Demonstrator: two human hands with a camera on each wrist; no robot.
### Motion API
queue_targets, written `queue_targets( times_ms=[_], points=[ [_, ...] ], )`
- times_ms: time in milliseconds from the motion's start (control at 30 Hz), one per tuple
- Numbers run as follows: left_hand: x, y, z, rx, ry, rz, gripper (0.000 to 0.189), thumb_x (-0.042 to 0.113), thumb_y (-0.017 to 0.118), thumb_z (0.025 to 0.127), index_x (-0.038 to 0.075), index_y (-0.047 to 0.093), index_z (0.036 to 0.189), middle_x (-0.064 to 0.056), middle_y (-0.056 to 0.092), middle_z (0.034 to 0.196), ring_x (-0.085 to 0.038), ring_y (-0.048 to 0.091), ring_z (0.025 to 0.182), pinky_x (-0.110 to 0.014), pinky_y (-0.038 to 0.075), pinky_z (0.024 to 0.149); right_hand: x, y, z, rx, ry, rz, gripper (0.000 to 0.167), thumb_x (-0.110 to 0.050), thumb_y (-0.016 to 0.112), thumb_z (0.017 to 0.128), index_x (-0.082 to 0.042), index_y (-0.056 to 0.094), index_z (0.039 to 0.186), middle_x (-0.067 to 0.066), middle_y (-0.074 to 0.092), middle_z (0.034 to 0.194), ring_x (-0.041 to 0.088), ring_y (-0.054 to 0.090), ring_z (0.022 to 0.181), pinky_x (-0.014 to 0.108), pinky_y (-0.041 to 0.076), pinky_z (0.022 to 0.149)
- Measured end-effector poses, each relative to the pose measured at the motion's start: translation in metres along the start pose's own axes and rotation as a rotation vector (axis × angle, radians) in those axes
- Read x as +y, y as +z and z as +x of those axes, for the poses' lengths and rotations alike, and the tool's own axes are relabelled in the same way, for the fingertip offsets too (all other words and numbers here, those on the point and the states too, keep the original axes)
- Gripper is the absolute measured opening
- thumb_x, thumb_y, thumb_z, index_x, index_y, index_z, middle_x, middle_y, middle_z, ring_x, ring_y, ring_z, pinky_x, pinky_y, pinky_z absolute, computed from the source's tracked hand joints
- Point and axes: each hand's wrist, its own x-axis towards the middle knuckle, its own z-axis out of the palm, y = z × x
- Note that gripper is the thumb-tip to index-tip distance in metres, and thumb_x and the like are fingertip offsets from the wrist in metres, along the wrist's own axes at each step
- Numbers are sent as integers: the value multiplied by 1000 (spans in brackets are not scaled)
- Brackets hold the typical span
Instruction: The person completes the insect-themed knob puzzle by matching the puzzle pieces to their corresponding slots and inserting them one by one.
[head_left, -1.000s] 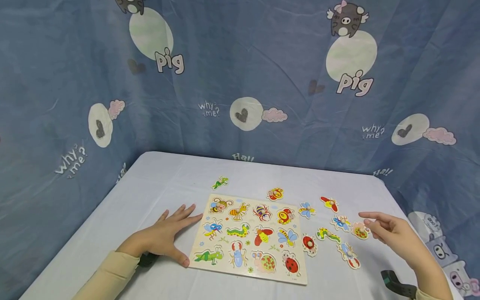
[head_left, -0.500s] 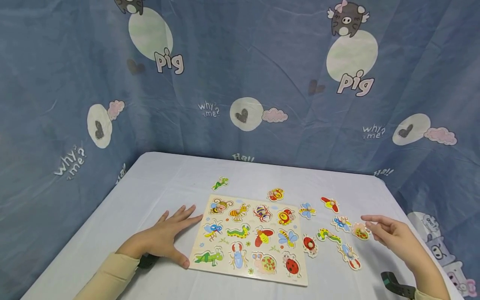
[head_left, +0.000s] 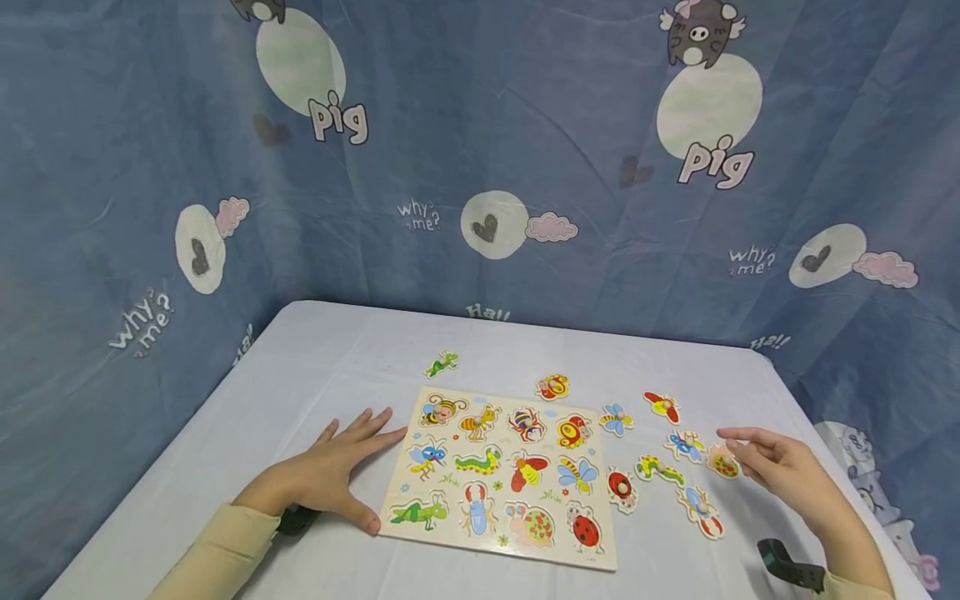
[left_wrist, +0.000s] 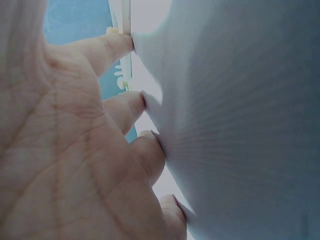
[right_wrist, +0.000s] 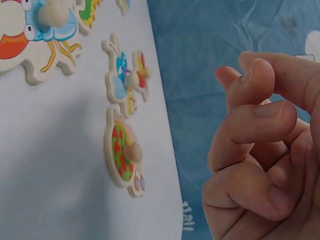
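Observation:
A wooden insect puzzle board [head_left: 495, 477] lies flat on the table. My left hand [head_left: 322, 471] rests at its left side with spread fingers, thumb and index tip touching or nearly touching the edge; in the left wrist view, its fingertips press the white surface. My right hand [head_left: 783, 467] hovers at the right with nothing held, its fingers loosely bent in the right wrist view. Nearest to it is a knobbed snail piece [right_wrist: 122, 152]. Close by lie a blue mosquito piece [head_left: 684, 447], a stag beetle piece [head_left: 701, 512] and a caterpillar piece [head_left: 660, 471].
More loose pieces lie around the board: a ladybug [head_left: 622, 489], a yellow-striped blue-winged insect [head_left: 617, 419], a red-winged insect [head_left: 663, 407], a butterfly [head_left: 552, 387] and a green grasshopper [head_left: 442, 363]. A patterned blue curtain [head_left: 600, 275] stands behind the white table [head_left: 330, 350].
The head view has shifted slightly. My right hand has moved very little and still hovers by the snail piece; my left hand and the pieces stay in place.

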Motion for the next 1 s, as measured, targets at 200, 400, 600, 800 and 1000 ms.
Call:
queue_targets(
  times_ms=[200,400,600,800,1000],
  points=[
    [1,0,-1,1,-5,4,132,64,100,57,25,40,168,-15,17,181,-52,7,166,-84,-1,124,-11,2,10,-36,-43,14,49,-33,58,112,2,60,147,-6,44,66,12,48,65,30,41,58],
    [1,0,-1,3,-2,7,132,65,100,57,25,40,168,-15,17,181,-52,7,166,-84,-1,124,-24,8,26,-71,-93,13,47,-33,59,112,0,62,146,-3,46,66,14,46,60,30,40,58],
    [2,-1,0,0,-3,7,133,65,100,57,24,39,168,-15,17,181,-52,6,166,-84,-1,124,-40,16,42,-125,-121,40,44,-29,62,110,0,64,143,-1,54,72,11,45,61,28,41,55],
    [2,-1,-1,-7,-7,4,132,65,100,58,24,39,168,-15,16,181,-52,6,166,-84,-1,123,-54,25,57,-181,-183,34,42,-26,64,109,1,66,140,1,53,72,13,47,62,29,43,59],
    [3,-2,-1,-5,-2,13,132,66,99,59,24,38,169,-16,17,181,-52,6,166,-85,0,123,-70,33,73,-232,-239,25,40,-24,64,109,2,67,139,7,55,73,14,45,58,29,42,56]
  ],
)
